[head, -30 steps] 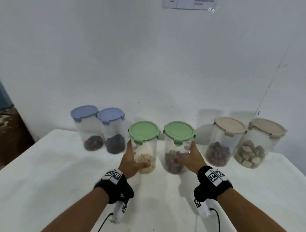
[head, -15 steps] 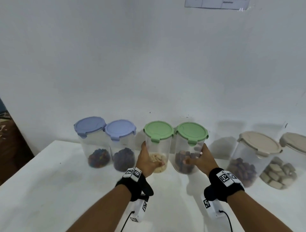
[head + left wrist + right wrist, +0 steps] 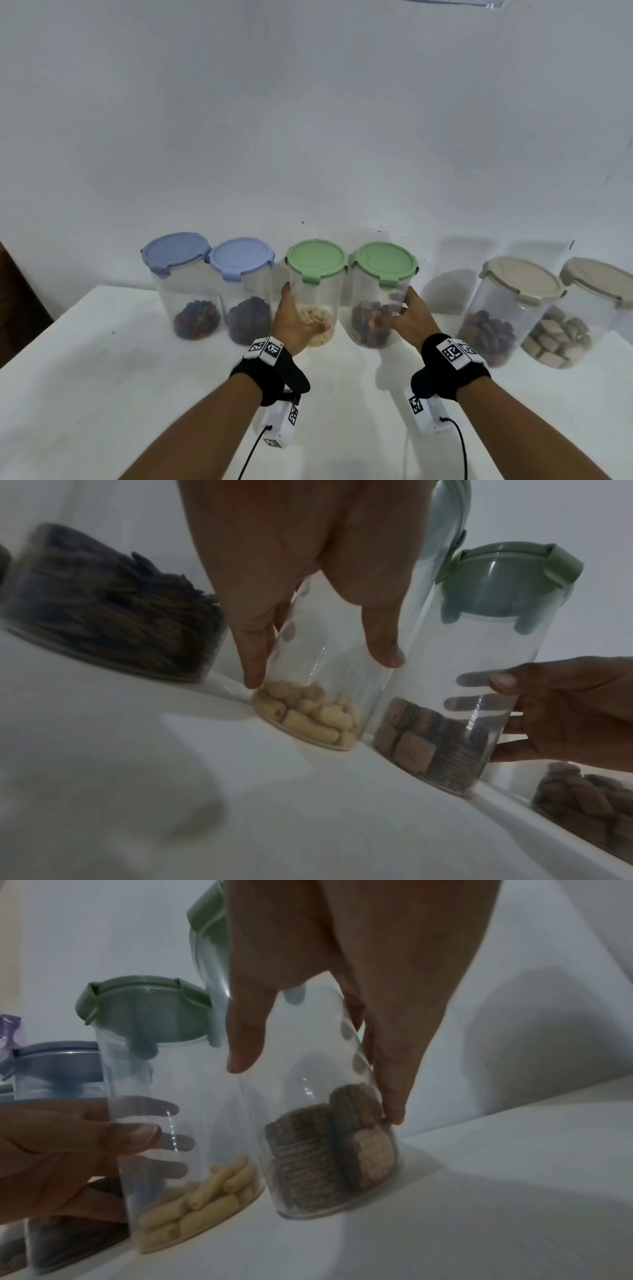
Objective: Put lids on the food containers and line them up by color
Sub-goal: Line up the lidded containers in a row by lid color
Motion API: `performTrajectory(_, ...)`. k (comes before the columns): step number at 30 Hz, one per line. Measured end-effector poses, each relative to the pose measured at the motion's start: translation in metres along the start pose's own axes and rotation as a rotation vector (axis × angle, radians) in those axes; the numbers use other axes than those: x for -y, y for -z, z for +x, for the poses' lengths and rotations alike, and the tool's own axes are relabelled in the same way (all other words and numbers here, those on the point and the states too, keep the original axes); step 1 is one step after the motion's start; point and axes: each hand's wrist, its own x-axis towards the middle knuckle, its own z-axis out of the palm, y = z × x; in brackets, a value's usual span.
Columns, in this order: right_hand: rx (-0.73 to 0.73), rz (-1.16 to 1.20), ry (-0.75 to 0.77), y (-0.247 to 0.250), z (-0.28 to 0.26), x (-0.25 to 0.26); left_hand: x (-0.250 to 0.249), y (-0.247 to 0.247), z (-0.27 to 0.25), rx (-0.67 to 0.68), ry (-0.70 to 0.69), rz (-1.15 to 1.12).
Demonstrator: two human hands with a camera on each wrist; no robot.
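Two clear containers with green lids stand side by side mid-table. My left hand (image 3: 301, 311) grips the one holding pale yellow snacks (image 3: 317, 291), thumb in front and fingers round the back; the left wrist view shows the same container (image 3: 308, 718). My right hand (image 3: 390, 310) grips the one holding brown squares (image 3: 378, 294), which the right wrist view shows as a container (image 3: 329, 1153) low against the table. Two blue-lidded containers (image 3: 178, 284) (image 3: 243, 287) stand to the left, two beige-lidded ones (image 3: 513, 308) (image 3: 592, 308) to the right. All lids are on.
The white table (image 3: 102, 377) ends at a white wall close behind the row. A gap separates the brown-squares container from the beige pair. The table's left edge drops off beside the blue containers.
Both hands have slid the green-lidded containers back toward the wall and leftward, up beside the blue-lidded pair. Both hands keep their hold.
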Motion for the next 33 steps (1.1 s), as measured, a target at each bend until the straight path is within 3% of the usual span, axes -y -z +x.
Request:
performTrajectory(13,0.018,-0.069,0.010,-0.001,-0.004,0.003,-0.015,0.005,-0.017,-0.028,-0.003,-0.081)
performTrajectory(33,0.064,-0.141,0.019,-0.007,-0.008,0.006,-0.010,0.012,-0.019,-0.090,-0.011,-0.020)
